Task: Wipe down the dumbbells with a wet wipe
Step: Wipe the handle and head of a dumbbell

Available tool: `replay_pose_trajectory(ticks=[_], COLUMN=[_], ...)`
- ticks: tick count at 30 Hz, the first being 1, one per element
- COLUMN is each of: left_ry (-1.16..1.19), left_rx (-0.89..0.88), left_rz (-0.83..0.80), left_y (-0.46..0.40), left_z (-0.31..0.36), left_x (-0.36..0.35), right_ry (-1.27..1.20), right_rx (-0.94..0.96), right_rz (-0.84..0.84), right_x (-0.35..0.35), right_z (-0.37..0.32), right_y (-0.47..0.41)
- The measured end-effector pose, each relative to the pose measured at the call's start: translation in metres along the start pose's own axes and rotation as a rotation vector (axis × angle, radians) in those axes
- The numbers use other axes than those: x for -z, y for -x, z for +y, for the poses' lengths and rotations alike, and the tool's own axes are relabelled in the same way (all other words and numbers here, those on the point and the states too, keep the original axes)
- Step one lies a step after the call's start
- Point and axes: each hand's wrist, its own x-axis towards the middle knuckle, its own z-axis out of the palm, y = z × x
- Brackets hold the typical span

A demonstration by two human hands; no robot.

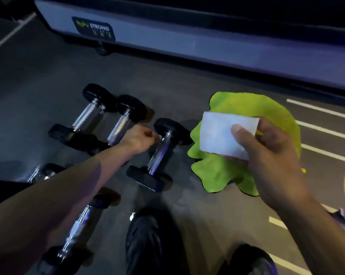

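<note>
- Head view: right hand (270,155) holds a white wet wipe (225,133), thumb pinching it flat, raised above a green cloth (247,108) spread on the dark floor (167,80)
- Left hand (140,138), fingers curled, reaches to the chrome handle of the nearest dumbbell (159,153); whether the grip has closed on it cannot be told
- Two more dumbbells (100,118) lie side by side just left of it; another dumbbell (76,231) lies under the left forearm

We see polished, glossy chrome handles on the dumbbells (159,153), capped by matt black rubbery heads. At right, a fuzzy lime-green cloth (247,108) lies on the matt dark floor (48,76); the wet wipe (217,133) looks thin, smooth and white.
</note>
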Motion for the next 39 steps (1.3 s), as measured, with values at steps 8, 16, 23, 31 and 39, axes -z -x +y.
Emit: replay_pose_trajectory(ticks=[8,16,23,31,39], left_ry=[0.292,0.5,0.627,0.973,1.051], left_rx=[0.204,0.095,-0.24,-0.693,-0.711], left_rz=[-0.124,-0.027,0.193,0.092,-0.037], left_y=[-0.054,-0.031,0.037,0.142,0.146], left_z=[-0.006,-0.01,0.05,0.199,0.253], left_x=[-0.049,-0.065,-0.002,0.077,0.008], right_ry=[0.227,0.147,0.025,-0.083,-0.036], right_rx=[0.054,0.022,0.076,0.073,0.031], right_rz=[-0.048,-0.031,0.108,0.346,0.542], right_x=[0.024,0.024,0.037,0.074,0.107], right_z=[-0.031,-0.019,-0.012,-0.021,-0.003], right_y=[-0.034,-0.032,-0.011,0.024,0.055])
